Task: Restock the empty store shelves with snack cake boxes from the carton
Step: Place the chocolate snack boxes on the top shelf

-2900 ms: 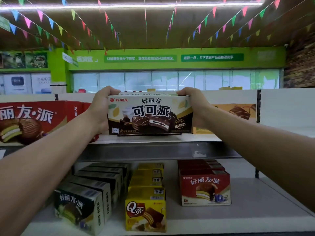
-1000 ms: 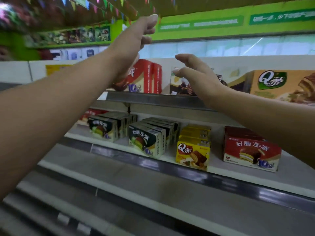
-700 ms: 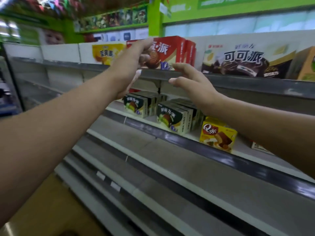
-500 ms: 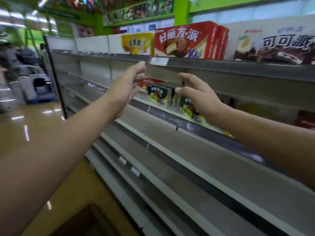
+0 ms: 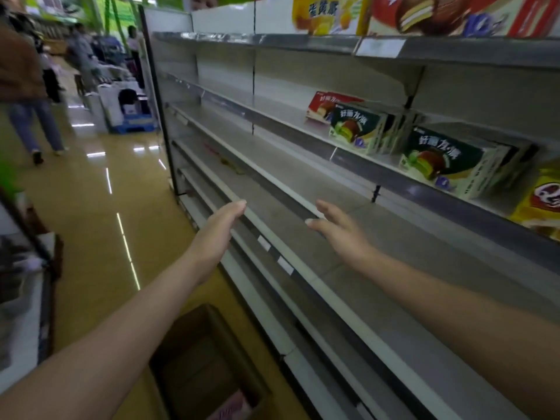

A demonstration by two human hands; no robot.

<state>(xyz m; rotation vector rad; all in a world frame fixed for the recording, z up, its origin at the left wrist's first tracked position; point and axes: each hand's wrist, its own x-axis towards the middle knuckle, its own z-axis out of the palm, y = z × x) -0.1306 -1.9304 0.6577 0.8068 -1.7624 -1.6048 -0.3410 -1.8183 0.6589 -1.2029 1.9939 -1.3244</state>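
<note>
My left hand (image 5: 216, 231) and my right hand (image 5: 339, 230) hang in front of the bare grey shelves (image 5: 303, 192), fingers straight, holding nothing. A brown carton (image 5: 209, 362) stands open on the floor below my left forearm, with something pink showing at its near end. Green snack cake boxes (image 5: 354, 127) stand in rows on a higher shelf at the right, beside a red box (image 5: 321, 106) and a yellow box (image 5: 542, 198). Large red and yellow boxes (image 5: 424, 13) sit on the top shelf.
A yellow shiny aisle floor (image 5: 100, 213) runs along the left. People (image 5: 27, 86) walk away at the far left. A white and blue stack of goods (image 5: 127, 107) stands by the shelf's end. Another rack's edge (image 5: 30, 268) is at the left.
Both hands let go of the brown cocoa pie box on the top shelf and came down. My view swung left and downward, so the carton on the floor now shows.
</note>
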